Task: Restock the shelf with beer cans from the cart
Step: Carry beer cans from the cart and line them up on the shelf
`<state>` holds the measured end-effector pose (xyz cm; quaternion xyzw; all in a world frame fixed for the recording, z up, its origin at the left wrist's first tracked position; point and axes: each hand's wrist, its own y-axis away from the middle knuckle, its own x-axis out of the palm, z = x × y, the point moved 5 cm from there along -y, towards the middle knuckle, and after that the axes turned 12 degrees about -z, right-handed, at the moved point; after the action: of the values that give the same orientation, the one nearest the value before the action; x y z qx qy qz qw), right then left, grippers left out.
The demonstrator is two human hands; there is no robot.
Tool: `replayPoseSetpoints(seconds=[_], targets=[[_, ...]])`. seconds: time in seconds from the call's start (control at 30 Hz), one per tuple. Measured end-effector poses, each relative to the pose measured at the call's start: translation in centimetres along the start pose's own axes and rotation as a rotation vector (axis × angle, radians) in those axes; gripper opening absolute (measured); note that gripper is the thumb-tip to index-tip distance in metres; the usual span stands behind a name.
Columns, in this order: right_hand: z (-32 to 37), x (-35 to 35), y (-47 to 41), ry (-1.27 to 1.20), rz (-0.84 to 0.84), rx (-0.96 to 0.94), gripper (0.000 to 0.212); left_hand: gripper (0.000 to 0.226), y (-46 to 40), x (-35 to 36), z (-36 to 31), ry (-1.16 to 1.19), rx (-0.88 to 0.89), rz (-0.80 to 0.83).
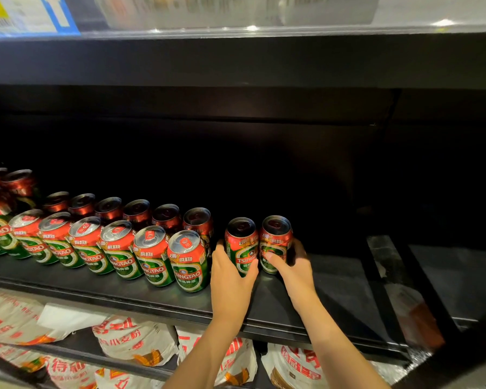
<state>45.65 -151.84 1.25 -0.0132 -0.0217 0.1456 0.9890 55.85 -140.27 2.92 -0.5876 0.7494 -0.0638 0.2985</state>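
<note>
Two upright red-and-green Tsingtao beer cans stand side by side on the black shelf (334,282), just right of the stocked rows. My left hand (230,279) grips the left can (241,242) from its left side, thumb across the front. My right hand (295,265) holds the right can (275,240), thumb on its front and fingers curled round its right side. Two rows of the same beer cans (149,251) run leftward along the shelf; the back row sits in shadow. The cart is out of view.
The shelf right of my hands is bare and dark, with a black divider bar (382,287) further right. An upper shelf edge with a price label (26,15) hangs overhead. Below the shelf lie white bags of flour (135,341) with red print.
</note>
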Motion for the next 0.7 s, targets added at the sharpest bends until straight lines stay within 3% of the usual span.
replayPoseSetpoints(seconds=[0.17,0.37,0.57,0.7], targets=[[0.11,0.01,0.08,0.005,0.005,-0.007,0.06,0.056,0.17,0.02,-0.04,0.036,-0.032,0.02],[0.63,0.03,0.37,-0.001,0.018,-0.034,0.054,0.042,-0.03,0.03,-0.1,-0.089,0.061,-0.013],[0.31,0.09,0.27,0.015,0.019,-0.023,0.053,0.062,-0.22,0.08,0.03,-0.103,0.057,-0.021],[0.38,0.12,0.36,0.02,-0.005,-0.018,0.058,0.072,0.1,0.01,0.39,-0.036,-0.035,-0.006]])
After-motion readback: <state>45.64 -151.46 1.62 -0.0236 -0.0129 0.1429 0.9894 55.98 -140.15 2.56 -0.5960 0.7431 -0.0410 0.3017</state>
